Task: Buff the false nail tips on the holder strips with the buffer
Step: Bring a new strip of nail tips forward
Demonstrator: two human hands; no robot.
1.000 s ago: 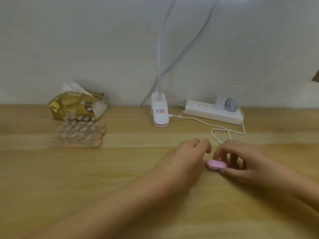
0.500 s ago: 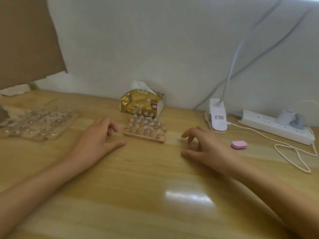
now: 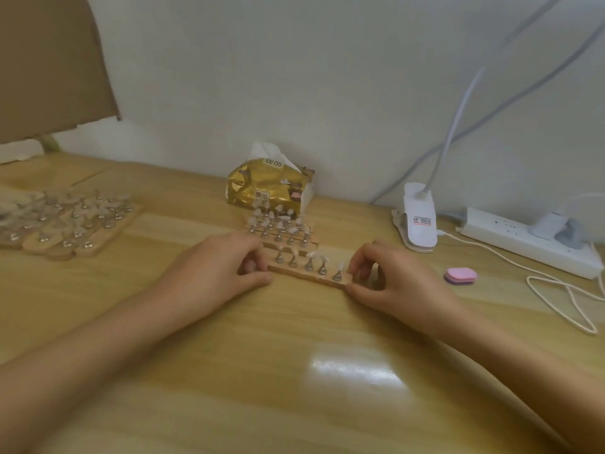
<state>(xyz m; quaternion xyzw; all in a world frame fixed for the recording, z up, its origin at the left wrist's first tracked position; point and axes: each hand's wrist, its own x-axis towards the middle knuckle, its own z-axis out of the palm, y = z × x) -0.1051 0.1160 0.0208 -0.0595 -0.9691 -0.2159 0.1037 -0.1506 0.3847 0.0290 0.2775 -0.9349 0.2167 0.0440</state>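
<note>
In front of the tissue pack (image 3: 268, 188), the left hand (image 3: 219, 270) and right hand (image 3: 393, 280) each clamp their grip on the holder strip (image 3: 311, 277) ends.

- Front holder strip (image 3: 311, 277): wooden bar with five metal stands carrying pale nail tips (image 3: 340, 266), level, in front of tissue pack (image 3: 271, 186); left hand (image 3: 222, 267) and right hand (image 3: 393, 280) pinch its ends.
- More strips (image 3: 281, 233): bunched directly before the pack.
- Further strips (image 3: 75, 224): far left of the pack, blurred.
- Buffer (image 3: 461, 275): pink oval with purple underlayer, flat, well right of the pack.
</note>
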